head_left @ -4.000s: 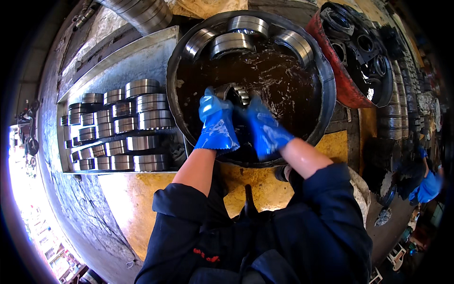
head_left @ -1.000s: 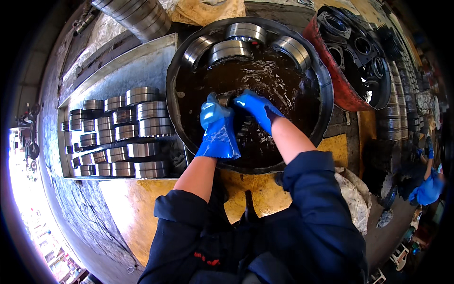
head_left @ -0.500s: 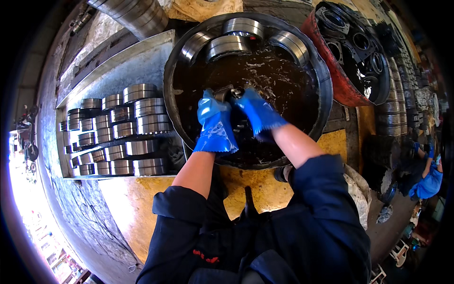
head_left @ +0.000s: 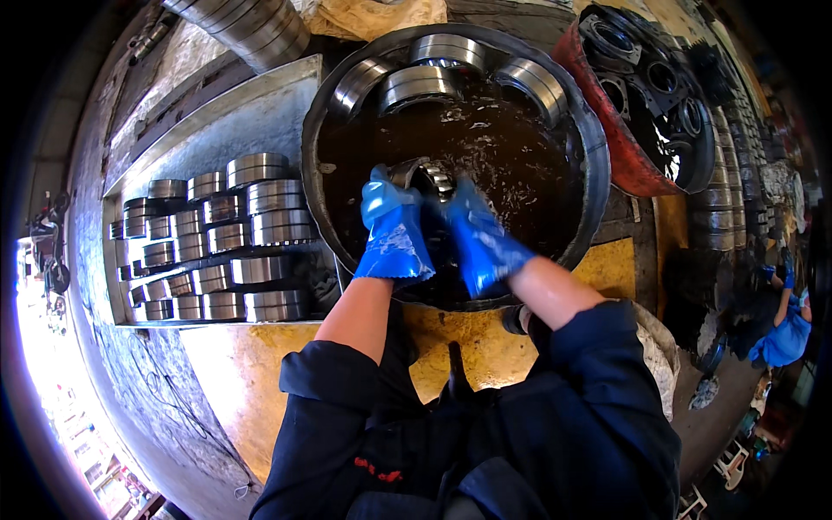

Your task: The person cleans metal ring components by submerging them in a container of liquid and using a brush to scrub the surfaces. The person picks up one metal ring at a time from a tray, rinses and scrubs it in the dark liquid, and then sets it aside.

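A metal roller bearing (head_left: pixel 440 180), its rollers showing, is held over dark brown liquid in a round black tub (head_left: pixel 594 165). My left hand (head_left: pixel 390 212), in a blue rubber glove, is closed around the bearing's left side. Close by on the right is my right hand (head_left: pixel 479 232), gloved the same way; motion smears its fingers, so I cannot make out their grip. Several large bearing rings (head_left: pixel 419 87) sit partly in the liquid along the tub's far side.
Left of the tub, a metal tray (head_left: pixel 208 126) holds rows of stacked bearing rings (head_left: pixel 279 227). A red drum (head_left: pixel 598 113) with dark ring-shaped metal parts stands at the far right. Beyond it run stacked rings (head_left: pixel 712 217). A person in blue (head_left: pixel 780 338) works at the right.
My right hand has drawn back toward me and tilted, baring more of the bearing's rollers. My left hand keeps its hold in nearly the same place.
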Motion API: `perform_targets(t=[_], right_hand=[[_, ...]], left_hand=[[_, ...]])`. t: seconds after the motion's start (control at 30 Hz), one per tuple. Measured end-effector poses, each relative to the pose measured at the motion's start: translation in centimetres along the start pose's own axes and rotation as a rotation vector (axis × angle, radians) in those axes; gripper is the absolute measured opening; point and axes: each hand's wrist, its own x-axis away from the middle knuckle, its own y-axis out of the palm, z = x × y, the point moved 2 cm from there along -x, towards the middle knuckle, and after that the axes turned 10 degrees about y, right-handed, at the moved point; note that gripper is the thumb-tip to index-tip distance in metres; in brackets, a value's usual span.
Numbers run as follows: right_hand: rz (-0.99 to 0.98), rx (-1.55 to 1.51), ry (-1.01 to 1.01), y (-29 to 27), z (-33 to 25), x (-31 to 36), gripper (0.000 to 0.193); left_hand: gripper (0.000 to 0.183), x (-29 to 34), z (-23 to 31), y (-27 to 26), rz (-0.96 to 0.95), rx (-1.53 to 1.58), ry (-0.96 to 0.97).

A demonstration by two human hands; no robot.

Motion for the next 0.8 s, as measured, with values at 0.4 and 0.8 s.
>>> perform_targets(t=[0.4,0.8], right_hand=[[-0.190,-0.319,0.178,0.3,-2.5,5.8,0.089],[-0.710,-0.184,-0.010,-2.5,-4.8,-2.3,0.083]], left_hand=[[0.058,0.4,-0.6,-1.6,-0.044,0.028,-0.015],[0.059,0.2,-0.2,-0.7,-0.020,0.008,0.020]])
